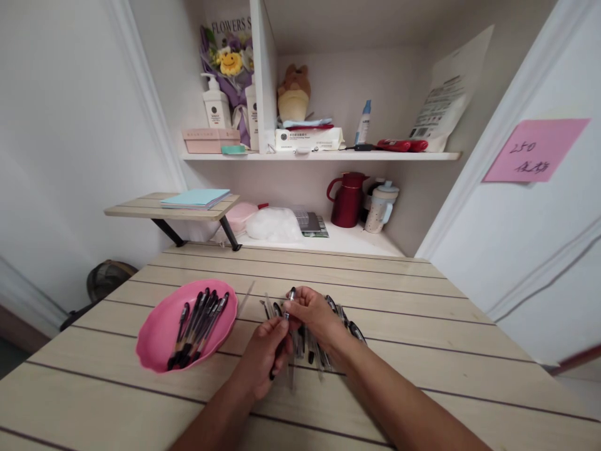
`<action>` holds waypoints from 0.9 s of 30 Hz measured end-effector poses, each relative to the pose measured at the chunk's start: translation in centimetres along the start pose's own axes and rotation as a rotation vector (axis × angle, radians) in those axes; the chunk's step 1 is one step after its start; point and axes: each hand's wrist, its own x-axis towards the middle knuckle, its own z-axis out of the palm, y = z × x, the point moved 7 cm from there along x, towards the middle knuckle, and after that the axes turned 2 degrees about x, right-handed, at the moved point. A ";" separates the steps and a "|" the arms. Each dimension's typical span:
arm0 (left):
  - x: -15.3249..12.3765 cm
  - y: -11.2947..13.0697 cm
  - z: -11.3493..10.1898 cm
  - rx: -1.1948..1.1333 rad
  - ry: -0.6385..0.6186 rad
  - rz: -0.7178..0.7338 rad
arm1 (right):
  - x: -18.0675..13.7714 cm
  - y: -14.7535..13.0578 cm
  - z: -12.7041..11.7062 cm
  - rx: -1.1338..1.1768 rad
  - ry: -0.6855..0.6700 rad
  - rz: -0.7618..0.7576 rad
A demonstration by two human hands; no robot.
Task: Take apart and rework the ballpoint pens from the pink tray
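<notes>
Both hands meet above the middle of the desk around one pen [288, 308]. My left hand [267, 351] is closed on its lower part, with a dark end showing below the fingers. My right hand [315, 313] pinches the upper part, near a dark tip. Beneath and beside the hands lies a loose pile of pen parts [310, 351], with clear barrels and black caps, partly hidden by my hands. To the left, a pink scalloped dish [153, 332] holds several black-capped pens [200, 326] lying side by side.
A slatted wooden desk [141, 401] carries everything. At its back left stands a small raised shelf [136, 205] with blue paper [197, 198] on it. Behind are a red jug [347, 200], a pale tumbler [381, 207] and a white plastic bag [275, 224].
</notes>
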 end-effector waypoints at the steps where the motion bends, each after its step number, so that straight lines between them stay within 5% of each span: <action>1: 0.0 -0.2 0.0 0.006 -0.004 -0.012 | -0.1 0.0 0.0 0.002 0.006 -0.001; 6: -0.5 -1.0 1.1 -0.157 -0.188 -0.187 | -0.8 -0.7 1.6 0.186 -0.145 0.069; 12: 0.0 -0.2 0.3 -0.029 -0.051 -0.023 | -0.3 -0.7 0.0 -0.029 0.035 -0.031; 18: -0.6 -0.7 1.2 -0.180 -0.208 -0.160 | -0.5 -0.5 1.1 0.144 -0.152 0.035; 23: 0.0 -0.4 0.5 -0.062 -0.072 -0.031 | -0.3 -0.2 0.3 0.017 -0.006 -0.004; 27: -0.3 -1.2 1.1 -0.148 -0.191 -0.187 | -0.5 0.1 0.8 0.144 -0.070 0.049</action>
